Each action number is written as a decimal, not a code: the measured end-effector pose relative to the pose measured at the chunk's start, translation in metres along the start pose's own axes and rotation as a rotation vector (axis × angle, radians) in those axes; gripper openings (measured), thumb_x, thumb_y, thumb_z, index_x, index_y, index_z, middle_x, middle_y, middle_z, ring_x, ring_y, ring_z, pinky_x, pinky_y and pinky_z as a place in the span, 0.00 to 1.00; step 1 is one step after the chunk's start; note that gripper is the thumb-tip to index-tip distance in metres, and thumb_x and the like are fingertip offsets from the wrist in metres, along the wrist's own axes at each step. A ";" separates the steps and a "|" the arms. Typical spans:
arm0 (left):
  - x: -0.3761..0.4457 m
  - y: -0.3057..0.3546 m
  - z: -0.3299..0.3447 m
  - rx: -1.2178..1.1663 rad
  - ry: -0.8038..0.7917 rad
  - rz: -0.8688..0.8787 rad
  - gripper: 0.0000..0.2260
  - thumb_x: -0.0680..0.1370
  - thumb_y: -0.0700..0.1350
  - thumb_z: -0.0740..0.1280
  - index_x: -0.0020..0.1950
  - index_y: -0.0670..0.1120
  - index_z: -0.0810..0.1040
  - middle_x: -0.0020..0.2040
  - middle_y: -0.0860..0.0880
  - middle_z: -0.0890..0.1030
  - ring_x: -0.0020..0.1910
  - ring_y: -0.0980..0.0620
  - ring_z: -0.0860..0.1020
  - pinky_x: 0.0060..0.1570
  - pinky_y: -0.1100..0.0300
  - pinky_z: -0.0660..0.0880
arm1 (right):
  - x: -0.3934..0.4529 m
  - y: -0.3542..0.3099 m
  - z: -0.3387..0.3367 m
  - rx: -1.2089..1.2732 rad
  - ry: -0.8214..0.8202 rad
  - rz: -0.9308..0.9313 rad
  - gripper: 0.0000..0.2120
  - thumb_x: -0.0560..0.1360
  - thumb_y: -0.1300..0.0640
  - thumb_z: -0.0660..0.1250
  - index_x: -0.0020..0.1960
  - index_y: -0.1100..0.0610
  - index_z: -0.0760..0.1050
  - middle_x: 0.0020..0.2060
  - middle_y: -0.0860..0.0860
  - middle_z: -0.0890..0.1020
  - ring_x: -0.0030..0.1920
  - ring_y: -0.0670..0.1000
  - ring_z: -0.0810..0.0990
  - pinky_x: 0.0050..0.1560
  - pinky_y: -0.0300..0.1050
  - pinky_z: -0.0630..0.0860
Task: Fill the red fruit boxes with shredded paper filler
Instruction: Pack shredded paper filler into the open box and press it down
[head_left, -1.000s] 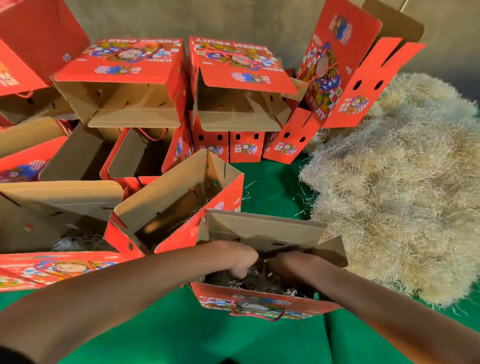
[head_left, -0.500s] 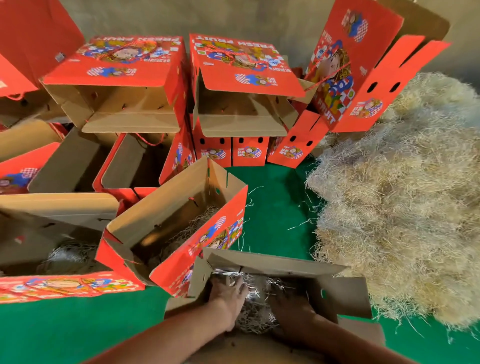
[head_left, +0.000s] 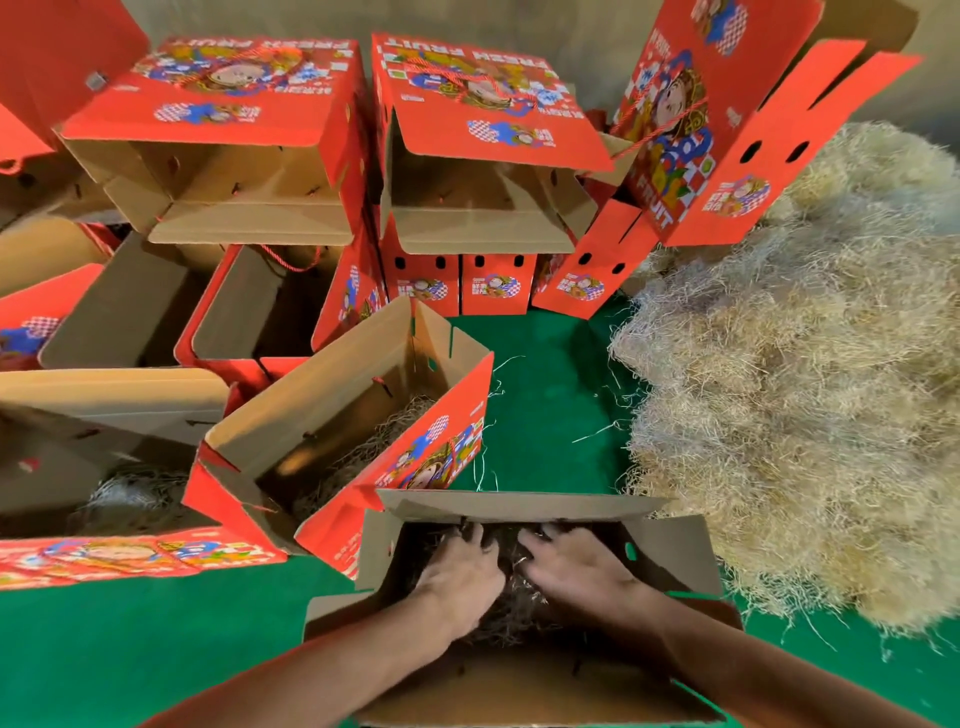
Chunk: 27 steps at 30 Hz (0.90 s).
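Surface: I see a green mat (head_left: 545, 395) as the work floor, with a plain grey wall (head_left: 613, 57) at the far side.
Box in work: the near box (head_left: 670, 551) stands open at near centre, brown flaps folded out, filler (head_left: 522, 603) in its bottom.
Left hand (head_left: 460, 579): inside the near box, palm down, fingers spread and pressing on the filler.
Right hand (head_left: 576, 569): inside the same box, just beside the left hand, palm down, fingers spread on the filler. Neither hand pinches anything that I can see.
Filler stock: the pile (head_left: 810, 395) lies on the mat at right, close to the near box; loose strands trail onto the mat.
Other boxes: the tilted box (head_left: 358, 405) at left of the near box holds some filler; the stacked boxes (head_left: 483, 171) at far centre lie on their sides and look unfilled.
Handling, filler: I judge it very light, soft and springy; it tangles and sheds. Take it from the pile's near edge in open double handfuls, then press it flat.
Handling, box: I judge the cardboard light and stiff, easily tipped. Hold it by a side wall, not a flap.
Risk: strands may catch on the flaps.
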<state>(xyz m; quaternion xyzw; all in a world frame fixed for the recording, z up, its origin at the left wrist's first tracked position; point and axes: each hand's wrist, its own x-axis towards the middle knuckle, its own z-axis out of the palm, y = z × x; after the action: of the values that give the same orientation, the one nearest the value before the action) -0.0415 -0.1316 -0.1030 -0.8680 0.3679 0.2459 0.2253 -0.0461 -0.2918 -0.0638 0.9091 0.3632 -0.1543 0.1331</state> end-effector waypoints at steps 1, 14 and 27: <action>0.002 0.002 0.000 0.023 -0.061 0.025 0.18 0.77 0.43 0.70 0.65 0.38 0.78 0.70 0.37 0.71 0.73 0.36 0.64 0.66 0.42 0.68 | 0.005 -0.002 0.006 0.070 -0.010 -0.026 0.14 0.79 0.57 0.64 0.63 0.53 0.78 0.63 0.55 0.78 0.60 0.55 0.79 0.49 0.48 0.79; 0.016 -0.031 0.022 -0.042 -0.351 0.001 0.15 0.80 0.40 0.65 0.66 0.41 0.76 0.66 0.40 0.78 0.64 0.39 0.76 0.63 0.44 0.73 | 0.015 0.014 0.040 0.119 -0.572 0.069 0.15 0.82 0.54 0.63 0.64 0.62 0.76 0.61 0.59 0.80 0.62 0.61 0.78 0.58 0.57 0.77; 0.019 -0.033 0.012 -0.355 -0.241 0.040 0.13 0.75 0.32 0.67 0.59 0.35 0.77 0.59 0.36 0.79 0.54 0.40 0.80 0.47 0.53 0.74 | 0.034 0.004 0.040 -0.015 -0.170 -0.377 0.20 0.84 0.54 0.57 0.74 0.57 0.63 0.66 0.64 0.72 0.64 0.65 0.74 0.50 0.62 0.79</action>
<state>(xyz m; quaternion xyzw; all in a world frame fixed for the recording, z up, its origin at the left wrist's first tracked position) -0.0082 -0.1137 -0.1166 -0.8508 0.3063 0.4135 0.1062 -0.0269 -0.2881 -0.1131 0.8076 0.5157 -0.2502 0.1388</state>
